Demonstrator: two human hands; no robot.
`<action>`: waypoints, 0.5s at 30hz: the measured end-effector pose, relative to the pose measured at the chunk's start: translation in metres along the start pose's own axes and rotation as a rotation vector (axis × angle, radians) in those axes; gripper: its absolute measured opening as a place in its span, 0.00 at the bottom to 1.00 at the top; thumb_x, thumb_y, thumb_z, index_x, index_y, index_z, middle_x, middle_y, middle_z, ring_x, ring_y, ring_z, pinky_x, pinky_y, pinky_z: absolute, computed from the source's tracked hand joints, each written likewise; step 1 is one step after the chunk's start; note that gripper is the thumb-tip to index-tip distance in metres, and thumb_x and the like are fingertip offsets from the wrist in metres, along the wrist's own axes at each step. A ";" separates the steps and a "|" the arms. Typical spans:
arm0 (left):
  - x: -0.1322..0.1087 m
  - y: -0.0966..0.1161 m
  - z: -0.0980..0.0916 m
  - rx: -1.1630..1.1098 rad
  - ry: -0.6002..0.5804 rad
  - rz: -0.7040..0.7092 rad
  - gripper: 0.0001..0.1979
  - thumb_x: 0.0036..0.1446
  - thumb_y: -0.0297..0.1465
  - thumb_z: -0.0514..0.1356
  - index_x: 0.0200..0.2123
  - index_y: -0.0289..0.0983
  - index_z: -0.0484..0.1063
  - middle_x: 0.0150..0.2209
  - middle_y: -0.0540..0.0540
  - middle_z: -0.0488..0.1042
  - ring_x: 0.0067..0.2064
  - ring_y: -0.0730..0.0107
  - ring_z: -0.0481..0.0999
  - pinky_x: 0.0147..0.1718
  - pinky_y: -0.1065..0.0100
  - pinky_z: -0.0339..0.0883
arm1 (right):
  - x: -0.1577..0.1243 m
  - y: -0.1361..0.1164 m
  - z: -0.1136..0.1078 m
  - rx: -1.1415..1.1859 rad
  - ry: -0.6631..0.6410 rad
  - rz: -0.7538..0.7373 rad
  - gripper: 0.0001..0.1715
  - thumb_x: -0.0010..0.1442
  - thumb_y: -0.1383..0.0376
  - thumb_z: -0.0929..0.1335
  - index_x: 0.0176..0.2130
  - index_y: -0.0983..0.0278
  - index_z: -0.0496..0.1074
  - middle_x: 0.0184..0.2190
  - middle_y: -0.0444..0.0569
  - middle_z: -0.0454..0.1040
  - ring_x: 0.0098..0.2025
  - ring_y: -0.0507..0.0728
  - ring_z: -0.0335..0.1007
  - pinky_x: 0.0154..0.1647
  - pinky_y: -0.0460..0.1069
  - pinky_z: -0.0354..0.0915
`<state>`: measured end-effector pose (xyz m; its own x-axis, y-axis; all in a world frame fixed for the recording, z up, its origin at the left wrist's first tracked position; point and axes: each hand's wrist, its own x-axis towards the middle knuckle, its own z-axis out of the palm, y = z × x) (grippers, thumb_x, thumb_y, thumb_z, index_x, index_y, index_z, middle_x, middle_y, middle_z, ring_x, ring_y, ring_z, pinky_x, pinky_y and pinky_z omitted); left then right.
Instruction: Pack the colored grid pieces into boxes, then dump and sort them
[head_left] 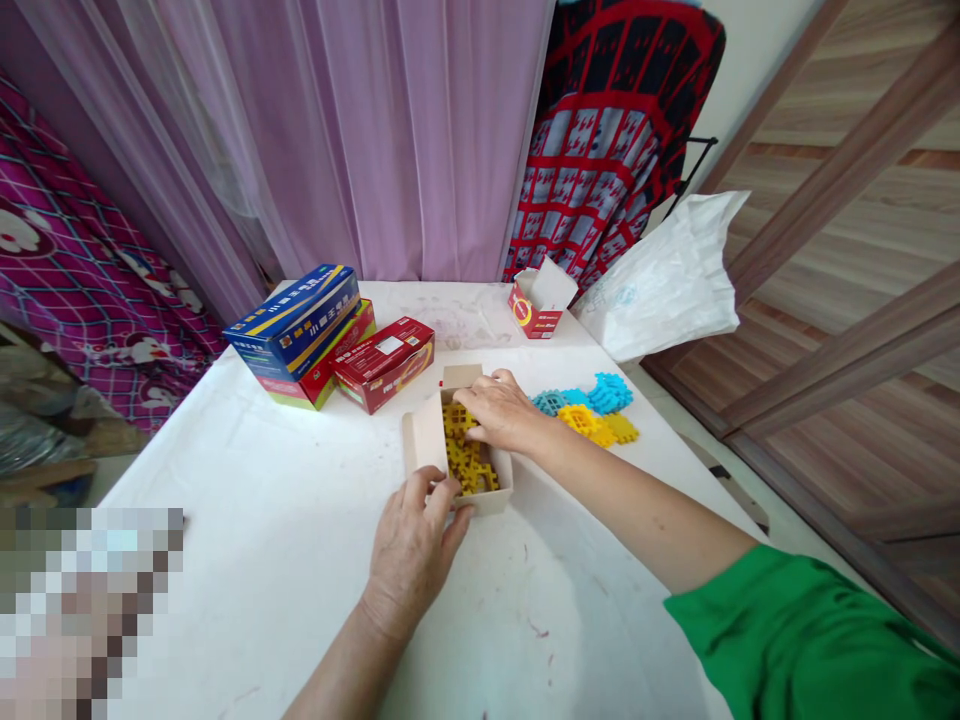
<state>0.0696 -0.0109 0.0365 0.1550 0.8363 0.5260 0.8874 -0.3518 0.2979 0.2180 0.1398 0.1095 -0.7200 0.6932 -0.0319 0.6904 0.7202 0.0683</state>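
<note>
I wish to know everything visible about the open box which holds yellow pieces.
The open box looks like thin pale card. It stands on the white table, top open, a wide flap raised on the left and a smaller flap at the far end. Notched yellow pieces lie inside. The left hand touches its near left corner; the right hand is over its far right part.

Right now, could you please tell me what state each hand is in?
Left hand: closed on the box at its near edge.
Right hand: partly curled at the yellow pieces; whether it grips one cannot be told.
</note>
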 end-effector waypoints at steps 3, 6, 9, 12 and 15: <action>0.000 0.000 -0.001 -0.006 -0.015 -0.001 0.08 0.60 0.32 0.59 0.43 0.40 0.66 0.44 0.44 0.70 0.38 0.66 0.74 0.37 0.63 0.72 | -0.009 0.002 -0.005 0.034 0.023 0.043 0.22 0.56 0.60 0.70 0.49 0.64 0.69 0.43 0.54 0.75 0.49 0.62 0.65 0.50 0.55 0.47; 0.001 0.000 -0.001 -0.004 -0.024 -0.006 0.08 0.60 0.32 0.59 0.43 0.40 0.67 0.44 0.44 0.70 0.38 0.66 0.74 0.37 0.63 0.72 | -0.022 -0.001 -0.010 0.094 0.026 0.032 0.24 0.54 0.60 0.70 0.50 0.63 0.69 0.44 0.53 0.75 0.51 0.62 0.64 0.51 0.55 0.48; 0.001 0.001 -0.001 0.001 -0.014 -0.001 0.08 0.59 0.32 0.59 0.42 0.39 0.67 0.43 0.44 0.70 0.38 0.65 0.74 0.36 0.63 0.72 | -0.034 -0.010 -0.012 0.146 -0.041 -0.037 0.23 0.53 0.59 0.71 0.48 0.63 0.70 0.41 0.53 0.75 0.49 0.61 0.65 0.50 0.54 0.49; 0.001 0.001 -0.001 0.008 -0.002 0.010 0.07 0.60 0.32 0.59 0.42 0.39 0.66 0.43 0.44 0.70 0.37 0.65 0.74 0.35 0.63 0.72 | -0.038 -0.019 -0.011 0.152 -0.072 -0.060 0.19 0.53 0.60 0.71 0.45 0.63 0.71 0.40 0.53 0.74 0.48 0.60 0.66 0.49 0.53 0.49; 0.001 0.001 -0.001 0.006 -0.002 0.014 0.08 0.60 0.32 0.59 0.42 0.39 0.66 0.43 0.44 0.70 0.37 0.65 0.74 0.35 0.63 0.72 | -0.037 -0.021 -0.008 0.146 -0.062 -0.040 0.17 0.53 0.61 0.72 0.43 0.63 0.71 0.40 0.52 0.75 0.49 0.61 0.65 0.50 0.54 0.49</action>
<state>0.0700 -0.0109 0.0385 0.1682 0.8322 0.5284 0.8879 -0.3607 0.2855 0.2296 0.0985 0.1169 -0.7447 0.6608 -0.0938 0.6672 0.7406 -0.0800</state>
